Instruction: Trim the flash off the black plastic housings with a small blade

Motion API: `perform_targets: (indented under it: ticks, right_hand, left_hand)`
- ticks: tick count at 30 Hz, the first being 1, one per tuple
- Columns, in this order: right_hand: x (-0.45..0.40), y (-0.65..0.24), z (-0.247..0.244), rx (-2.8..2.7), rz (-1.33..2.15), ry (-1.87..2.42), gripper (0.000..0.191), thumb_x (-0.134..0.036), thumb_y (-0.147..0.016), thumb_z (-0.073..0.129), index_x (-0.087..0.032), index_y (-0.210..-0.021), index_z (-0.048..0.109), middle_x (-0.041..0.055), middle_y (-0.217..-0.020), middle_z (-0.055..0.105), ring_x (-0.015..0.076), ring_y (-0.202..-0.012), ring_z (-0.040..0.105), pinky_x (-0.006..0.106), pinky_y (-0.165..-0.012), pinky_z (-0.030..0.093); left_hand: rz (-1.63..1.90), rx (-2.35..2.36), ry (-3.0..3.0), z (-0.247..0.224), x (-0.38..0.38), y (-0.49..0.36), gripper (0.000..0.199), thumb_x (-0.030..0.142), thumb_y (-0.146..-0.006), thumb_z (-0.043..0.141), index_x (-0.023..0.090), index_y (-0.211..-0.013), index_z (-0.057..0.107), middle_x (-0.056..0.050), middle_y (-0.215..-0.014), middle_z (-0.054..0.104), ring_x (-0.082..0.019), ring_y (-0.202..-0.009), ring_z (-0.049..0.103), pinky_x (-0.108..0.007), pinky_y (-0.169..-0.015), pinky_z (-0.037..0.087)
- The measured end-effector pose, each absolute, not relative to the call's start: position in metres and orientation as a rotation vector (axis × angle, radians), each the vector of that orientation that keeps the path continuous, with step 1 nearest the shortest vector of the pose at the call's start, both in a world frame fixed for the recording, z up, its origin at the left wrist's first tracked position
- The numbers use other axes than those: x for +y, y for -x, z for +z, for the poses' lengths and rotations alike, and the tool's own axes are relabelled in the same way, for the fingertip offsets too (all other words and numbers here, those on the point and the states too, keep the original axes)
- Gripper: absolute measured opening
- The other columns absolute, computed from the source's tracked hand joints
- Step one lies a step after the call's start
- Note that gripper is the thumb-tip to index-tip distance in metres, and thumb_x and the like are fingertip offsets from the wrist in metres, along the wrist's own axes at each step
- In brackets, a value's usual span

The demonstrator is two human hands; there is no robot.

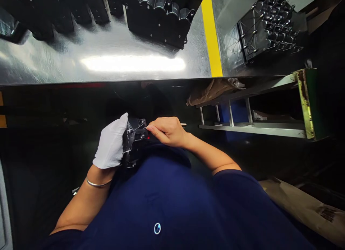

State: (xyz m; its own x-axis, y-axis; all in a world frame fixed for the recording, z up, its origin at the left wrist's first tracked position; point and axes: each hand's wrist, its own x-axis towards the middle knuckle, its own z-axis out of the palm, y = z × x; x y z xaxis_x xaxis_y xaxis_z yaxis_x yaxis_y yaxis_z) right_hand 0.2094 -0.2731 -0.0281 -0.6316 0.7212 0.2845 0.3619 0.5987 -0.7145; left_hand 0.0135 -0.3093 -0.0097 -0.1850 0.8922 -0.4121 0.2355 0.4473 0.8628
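My left hand (110,144), in a white glove, is closed around a black moulded plastic part (132,138). It holds the part in front of my body, below the table edge. My bare right hand (167,131) is closed in a pinch on a slim tool (183,124), whose pale end sticks out behind the fist. The tool's thin tip reaches the right side of the black part; whether it touches cannot be made out. Much of the part is dark or covered by the glove.
Ahead runs a shiny metal table (107,68) with a yellow stripe (211,34). Black plastic housings (159,27) stand on its far side, and a stack of similar parts (258,31) sits at right. A metal frame (253,129) and brown bags (304,207) lie right of me.
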Motion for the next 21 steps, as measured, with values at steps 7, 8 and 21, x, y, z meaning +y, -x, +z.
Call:
perform_targets:
  ticks: [7, 8, 21]
  right_hand:
    - [-0.266, -0.214, -0.019, -2.219, 0.913, 0.827, 0.041, -0.036, -0.104, 0.041, -0.015, -0.082, 0.068, 0.0034, -0.072, 0.068, 0.0093, -0.067, 0.063, 0.020, -0.064, 0.045]
    - [-0.266, -0.214, -0.017, -2.238, 0.916, 0.836, 0.040, -0.035, -0.104, 0.041, -0.015, -0.081, 0.067, 0.0035, -0.073, 0.068, 0.0096, -0.069, 0.063, 0.020, -0.065, 0.045]
    - [-0.260, -0.231, -0.008, -2.148, 1.748, 0.626, 0.049, -0.048, -0.100, 0.046, -0.013, -0.073, 0.065, -0.0007, -0.061, 0.058, 0.0059, -0.054, 0.050, 0.018, -0.056, 0.040]
  left_hand:
    - [0.878, 1.760, -0.938, -0.001, -0.307, -0.015, 0.039, 0.047, -0.090, 0.057, 0.020, -0.062, 0.058, 0.001, -0.059, 0.053, -0.011, -0.056, 0.042, -0.024, -0.049, 0.041]
    - [0.897, 1.754, -0.926, 0.002, -0.306, -0.015, 0.037, 0.046, -0.089, 0.058, 0.020, -0.063, 0.059, 0.001, -0.060, 0.053, -0.011, -0.056, 0.042, -0.024, -0.049, 0.041]
    - [0.992, 1.804, -1.032, -0.002, -0.310, -0.022, 0.034, 0.047, -0.078, 0.069, 0.021, -0.059, 0.059, 0.003, -0.055, 0.052, -0.013, -0.055, 0.045, -0.027, -0.053, 0.042]
